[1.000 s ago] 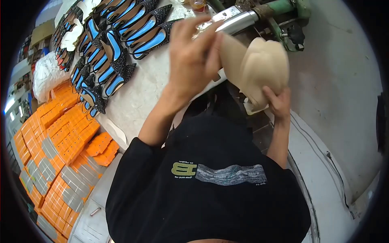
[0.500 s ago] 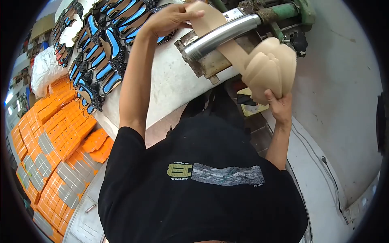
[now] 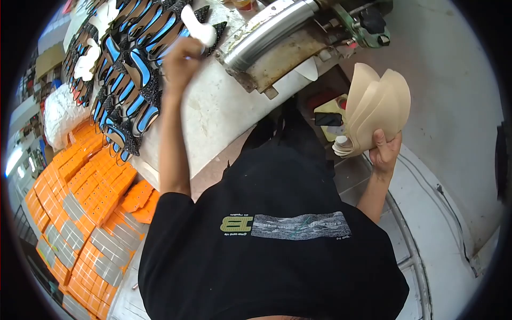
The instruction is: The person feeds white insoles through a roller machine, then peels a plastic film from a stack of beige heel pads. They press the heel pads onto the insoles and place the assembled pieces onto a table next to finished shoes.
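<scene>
A fanned stack of beige insoles (image 3: 377, 104) is gripped in my right hand (image 3: 385, 152), thumb across the front, out to the right of the bench. Several pale narrow ends curl at the stack's lower left. My left hand (image 3: 183, 66) is smeared by motion over the bench, its fingertips right at the wide end of a white insole (image 3: 198, 28) over the shoe pile. The metal roller (image 3: 269, 33) of a green machine (image 3: 368, 26) lies between my hands. A white rounded piece (image 3: 297, 77) sticks out at the machine's front edge.
Black glittery shoes with blue insoles (image 3: 141, 69) crowd the left of the white bench (image 3: 213, 120), with white shapes (image 3: 86, 63) on them. Orange taped stacks (image 3: 88, 186) stand left. A phone (image 3: 328, 119) rests on a yellow surface below the bench; a cable (image 3: 453, 218) runs along the right.
My left hand has left the roller and moved down and left, toward the shoes. My right hand has drawn the insole stack right, away from the machine. The view has shifted slightly.
</scene>
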A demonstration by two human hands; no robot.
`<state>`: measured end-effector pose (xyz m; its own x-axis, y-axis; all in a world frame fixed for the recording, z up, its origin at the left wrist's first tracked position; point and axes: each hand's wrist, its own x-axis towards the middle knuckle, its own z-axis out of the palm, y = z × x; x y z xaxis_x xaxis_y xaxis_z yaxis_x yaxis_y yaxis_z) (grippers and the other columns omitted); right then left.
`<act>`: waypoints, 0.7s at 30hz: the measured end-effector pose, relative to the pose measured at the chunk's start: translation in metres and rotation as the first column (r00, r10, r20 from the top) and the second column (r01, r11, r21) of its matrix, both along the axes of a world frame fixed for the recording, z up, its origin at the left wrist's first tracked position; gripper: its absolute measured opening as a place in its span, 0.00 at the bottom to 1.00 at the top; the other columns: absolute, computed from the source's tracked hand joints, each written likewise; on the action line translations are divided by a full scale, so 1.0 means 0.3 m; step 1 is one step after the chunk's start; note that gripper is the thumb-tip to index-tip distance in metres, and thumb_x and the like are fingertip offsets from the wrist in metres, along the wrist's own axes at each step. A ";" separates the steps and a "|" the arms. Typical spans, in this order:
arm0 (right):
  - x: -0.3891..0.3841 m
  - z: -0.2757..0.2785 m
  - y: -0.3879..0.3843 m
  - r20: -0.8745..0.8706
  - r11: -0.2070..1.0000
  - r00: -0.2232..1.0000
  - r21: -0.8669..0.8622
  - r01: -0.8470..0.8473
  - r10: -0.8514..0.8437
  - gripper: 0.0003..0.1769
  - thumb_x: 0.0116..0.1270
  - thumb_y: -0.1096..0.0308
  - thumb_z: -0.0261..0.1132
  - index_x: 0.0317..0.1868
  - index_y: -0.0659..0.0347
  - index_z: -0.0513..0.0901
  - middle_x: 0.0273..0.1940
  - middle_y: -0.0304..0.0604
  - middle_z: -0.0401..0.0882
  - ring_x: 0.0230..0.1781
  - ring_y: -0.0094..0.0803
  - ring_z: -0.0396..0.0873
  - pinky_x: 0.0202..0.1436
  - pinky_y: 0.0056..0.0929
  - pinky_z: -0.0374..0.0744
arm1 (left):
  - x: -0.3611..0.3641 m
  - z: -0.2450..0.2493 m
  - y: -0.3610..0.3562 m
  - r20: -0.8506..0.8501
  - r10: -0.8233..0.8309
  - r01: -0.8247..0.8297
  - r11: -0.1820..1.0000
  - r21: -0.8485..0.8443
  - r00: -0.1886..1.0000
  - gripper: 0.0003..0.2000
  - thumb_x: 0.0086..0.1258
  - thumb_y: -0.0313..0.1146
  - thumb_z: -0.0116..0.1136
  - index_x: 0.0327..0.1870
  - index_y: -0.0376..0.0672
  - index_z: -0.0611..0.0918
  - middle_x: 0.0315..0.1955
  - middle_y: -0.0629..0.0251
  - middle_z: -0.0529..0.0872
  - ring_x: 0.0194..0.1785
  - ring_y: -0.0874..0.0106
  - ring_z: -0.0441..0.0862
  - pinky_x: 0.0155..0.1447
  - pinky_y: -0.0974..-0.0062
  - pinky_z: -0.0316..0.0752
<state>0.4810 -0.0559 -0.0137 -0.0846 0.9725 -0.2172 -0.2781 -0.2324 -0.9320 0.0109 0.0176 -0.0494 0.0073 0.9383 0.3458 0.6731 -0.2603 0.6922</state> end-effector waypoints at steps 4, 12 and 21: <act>0.006 0.009 -0.034 0.009 0.999 1.000 -0.026 0.020 -0.020 0.25 0.67 0.70 0.66 0.61 0.68 0.69 0.52 0.48 0.79 0.46 0.33 0.80 0.52 0.25 0.77 | 0.368 -0.435 -0.202 0.275 0.151 -0.134 0.988 -0.081 0.950 0.20 0.57 0.25 0.64 0.53 0.39 0.81 0.49 0.54 0.83 0.51 0.57 0.80 0.52 0.63 0.75; 0.027 0.021 -0.054 0.055 0.995 0.997 -0.085 -0.050 0.054 0.27 0.62 0.71 0.70 0.60 0.69 0.72 0.49 0.48 0.81 0.44 0.32 0.81 0.50 0.25 0.78 | 0.526 -0.559 -0.211 -0.045 -0.122 0.104 0.954 -0.282 0.992 0.05 0.60 0.29 0.62 0.35 0.39 0.83 0.32 0.61 0.84 0.32 0.63 0.79 0.38 0.71 0.73; -0.060 0.107 -0.065 0.006 0.958 0.966 0.124 -0.259 0.260 0.26 0.53 0.82 0.70 0.55 0.70 0.76 0.45 0.48 0.84 0.39 0.33 0.82 0.44 0.25 0.80 | 0.639 0.344 -0.245 0.739 0.314 0.403 0.678 -0.614 0.596 0.07 0.64 0.30 0.62 0.39 0.38 0.86 0.29 0.63 0.83 0.31 0.71 0.78 0.38 0.76 0.73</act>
